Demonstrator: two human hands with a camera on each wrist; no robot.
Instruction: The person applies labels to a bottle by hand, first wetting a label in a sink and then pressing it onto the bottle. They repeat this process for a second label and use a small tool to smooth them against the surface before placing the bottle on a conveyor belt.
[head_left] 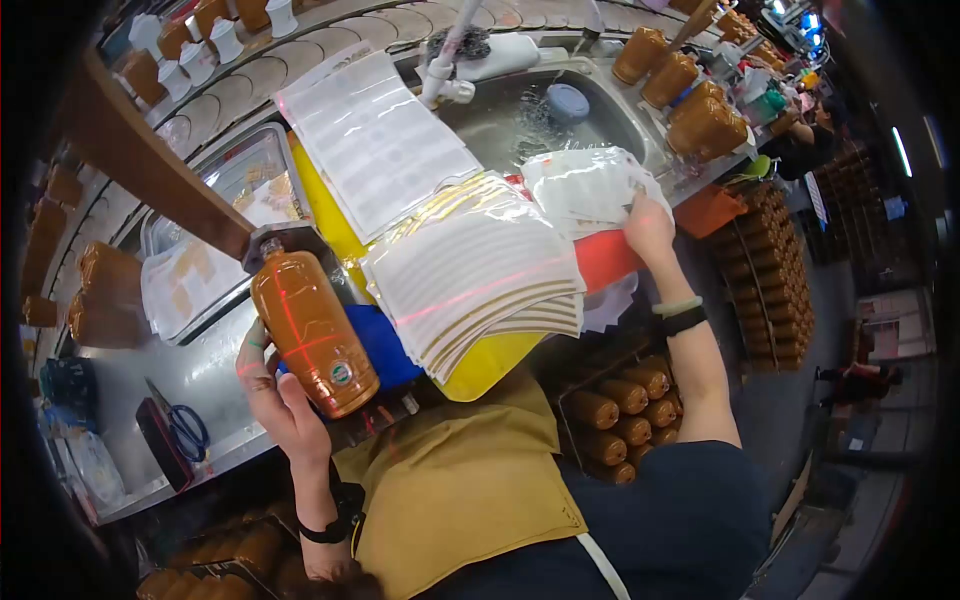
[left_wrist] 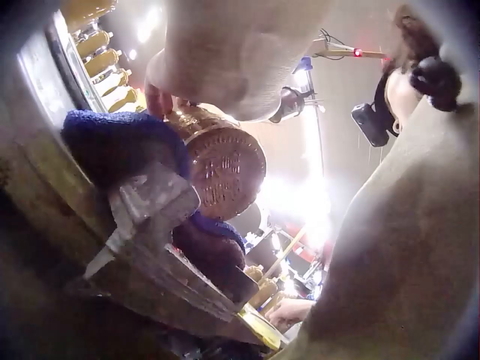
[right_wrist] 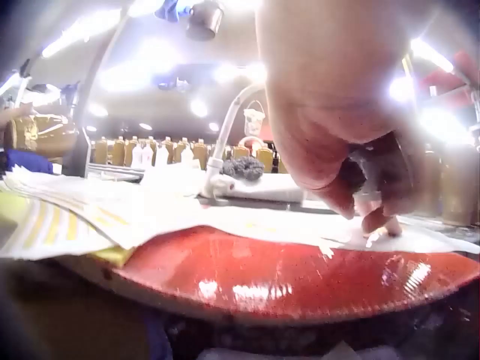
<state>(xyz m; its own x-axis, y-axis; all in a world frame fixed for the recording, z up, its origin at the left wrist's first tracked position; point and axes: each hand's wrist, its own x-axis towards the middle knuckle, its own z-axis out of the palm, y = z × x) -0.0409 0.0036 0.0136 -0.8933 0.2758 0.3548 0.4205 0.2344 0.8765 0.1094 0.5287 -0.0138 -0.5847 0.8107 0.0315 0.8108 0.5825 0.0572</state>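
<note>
A brown glazed bottle (head_left: 315, 335) with a small round green sticker lies on its side over a blue cloth (head_left: 385, 345), its neck at a wooden post. My left hand (head_left: 285, 410) rests along the bottle's near side, fingers loosely extended and thumb apart from them. Raised characters mark the bottle's base (left_wrist: 225, 174) in the left wrist view. At the right, my right hand (head_left: 650, 230) pinches at a sheet of labels (head_left: 590, 190) on a small stack. The red board (right_wrist: 300, 266) lies under that stack; my fingertips (right_wrist: 375, 223) are right at the paper.
A thick fanned stack of label sheets (head_left: 480, 265) lies on a yellow board (head_left: 480, 368). Behind are a sink (head_left: 500, 110) with a running tap. Blue-handled scissors (head_left: 187, 430) lie at left. Brown bottles (head_left: 625, 410) fill crates below; a wooden post (head_left: 165, 165) slants across the left.
</note>
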